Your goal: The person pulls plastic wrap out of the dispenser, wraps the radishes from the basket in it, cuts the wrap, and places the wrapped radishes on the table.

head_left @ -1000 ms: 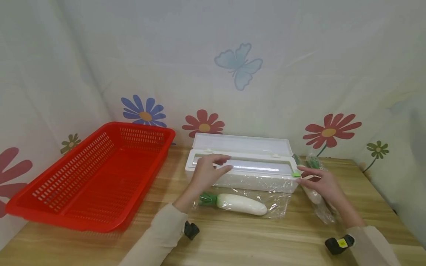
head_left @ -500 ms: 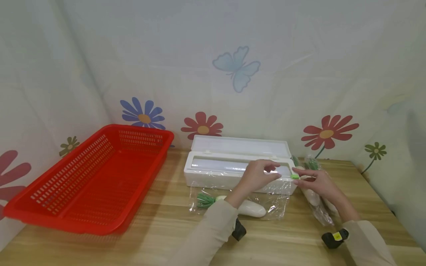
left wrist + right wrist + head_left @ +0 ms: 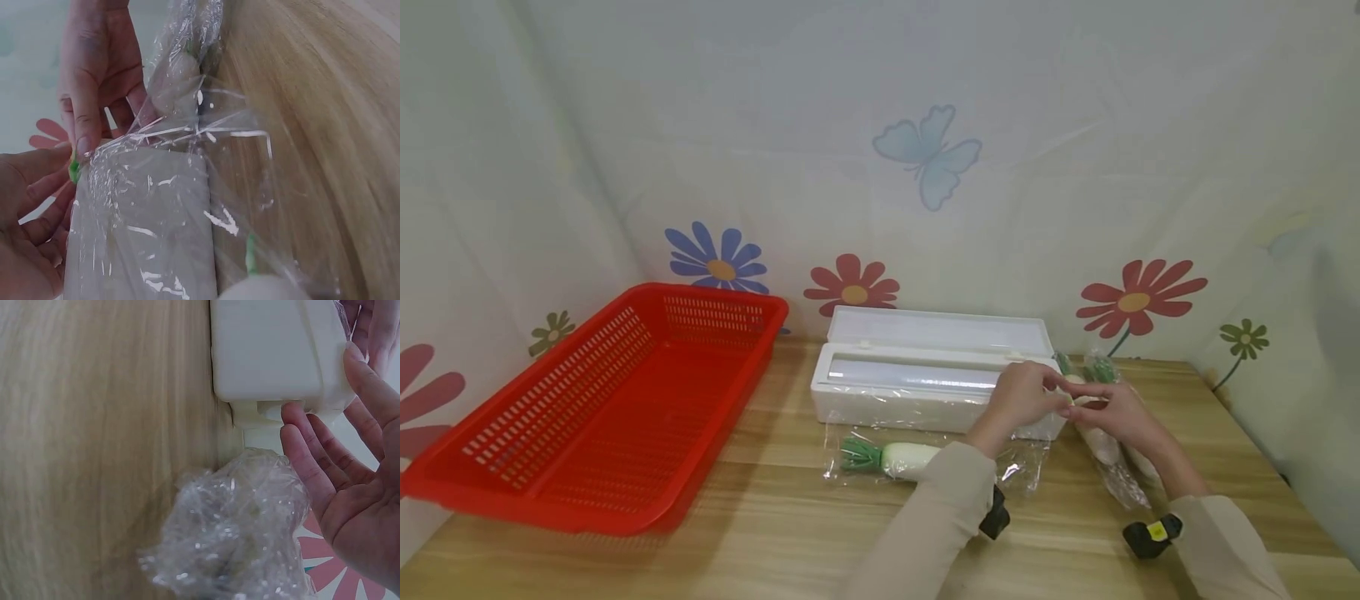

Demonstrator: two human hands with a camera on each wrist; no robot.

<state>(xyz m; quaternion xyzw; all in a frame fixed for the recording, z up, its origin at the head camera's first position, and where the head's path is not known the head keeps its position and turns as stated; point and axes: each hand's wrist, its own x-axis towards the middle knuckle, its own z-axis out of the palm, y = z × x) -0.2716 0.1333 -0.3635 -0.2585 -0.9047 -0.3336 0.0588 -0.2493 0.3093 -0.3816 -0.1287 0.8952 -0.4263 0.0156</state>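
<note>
A white cling film box lies with its lid raised, a film roll inside. My left hand is at its right front corner, thumb and fingers pinching the small green slide cutter. Opposite it, my right hand holds the box's right end; its thumb is by the cutter and its fingertips touch the end wall. Clear film hangs over the box front and spreads onto the table. On that film lies a white radish with green leaves, partly hidden by my left forearm.
Film-wrapped white radishes lie right of the box, close to my right hand. A large red plastic basket stands on the left of the wooden table. A flower-printed cloth hangs behind.
My left hand has moved right along the box front, from its middle to the green slide cutter at the right end. The right hand has stayed at the box's end.
</note>
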